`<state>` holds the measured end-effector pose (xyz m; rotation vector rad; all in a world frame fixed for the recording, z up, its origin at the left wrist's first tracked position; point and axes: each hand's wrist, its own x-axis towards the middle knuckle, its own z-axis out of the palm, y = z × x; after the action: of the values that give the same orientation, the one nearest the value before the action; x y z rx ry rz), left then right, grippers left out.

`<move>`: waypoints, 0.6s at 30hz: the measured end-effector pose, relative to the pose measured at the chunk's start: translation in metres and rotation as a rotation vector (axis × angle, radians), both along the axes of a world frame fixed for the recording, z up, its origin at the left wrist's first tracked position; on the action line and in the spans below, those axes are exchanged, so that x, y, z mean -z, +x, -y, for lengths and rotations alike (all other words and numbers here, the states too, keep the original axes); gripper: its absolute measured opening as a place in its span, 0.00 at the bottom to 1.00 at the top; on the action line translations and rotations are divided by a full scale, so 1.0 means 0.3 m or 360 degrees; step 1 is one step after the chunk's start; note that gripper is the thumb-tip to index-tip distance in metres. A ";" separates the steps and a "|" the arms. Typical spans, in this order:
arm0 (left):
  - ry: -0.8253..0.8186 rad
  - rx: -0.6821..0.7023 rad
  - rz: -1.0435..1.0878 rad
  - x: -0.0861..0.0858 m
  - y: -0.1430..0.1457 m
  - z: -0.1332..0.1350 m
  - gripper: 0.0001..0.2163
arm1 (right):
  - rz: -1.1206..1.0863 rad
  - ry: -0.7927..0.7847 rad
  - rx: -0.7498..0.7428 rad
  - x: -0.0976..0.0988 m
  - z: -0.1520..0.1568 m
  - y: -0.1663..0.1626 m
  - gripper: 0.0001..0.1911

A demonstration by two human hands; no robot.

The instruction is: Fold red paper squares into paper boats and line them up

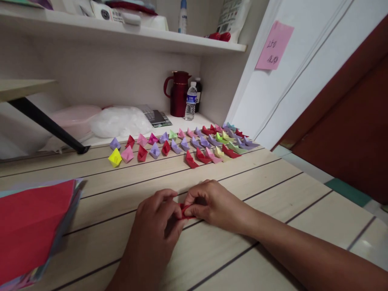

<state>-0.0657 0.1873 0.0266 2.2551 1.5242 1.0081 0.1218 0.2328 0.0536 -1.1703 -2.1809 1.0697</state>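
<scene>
Between my two hands, low over the wooden table [242, 182], is a small piece of folded red paper [183, 208], mostly hidden by fingers. My left hand [157, 220] pinches its left side between thumb and fingers. From the right, my right hand [209, 204] grips the same paper with thumb and index finger. Beyond them, rows of small folded paper boats stand on the table, among them a yellow boat [115, 158], a red boat [191, 159] and a purple boat [154, 150]. The exact shape of the held paper cannot be made out.
A stack of coloured paper with a red sheet [33, 226] on top lies at the left. Behind the boats stand a dark red jug [180, 95], a water bottle [190, 103] and a white plastic bag [119, 122]. A black table leg [48, 125] slants at the left.
</scene>
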 end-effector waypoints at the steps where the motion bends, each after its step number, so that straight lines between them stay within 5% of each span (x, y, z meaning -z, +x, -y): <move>1: -0.0075 -0.0009 0.0060 -0.001 0.004 -0.003 0.06 | -0.0009 -0.0009 -0.0016 -0.002 0.000 0.001 0.04; 10: -0.0389 -0.0062 0.0513 -0.012 0.020 -0.007 0.03 | -0.0031 -0.0156 -0.0093 -0.021 -0.006 0.004 0.06; 18: -0.0472 -0.0159 0.0571 -0.011 0.020 -0.003 0.04 | -0.0075 -0.0335 -0.0219 -0.019 -0.018 0.023 0.07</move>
<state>-0.0596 0.1882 0.0299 1.7078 1.5211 1.0633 0.1288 0.2383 0.0594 -1.0817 -2.1795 1.3996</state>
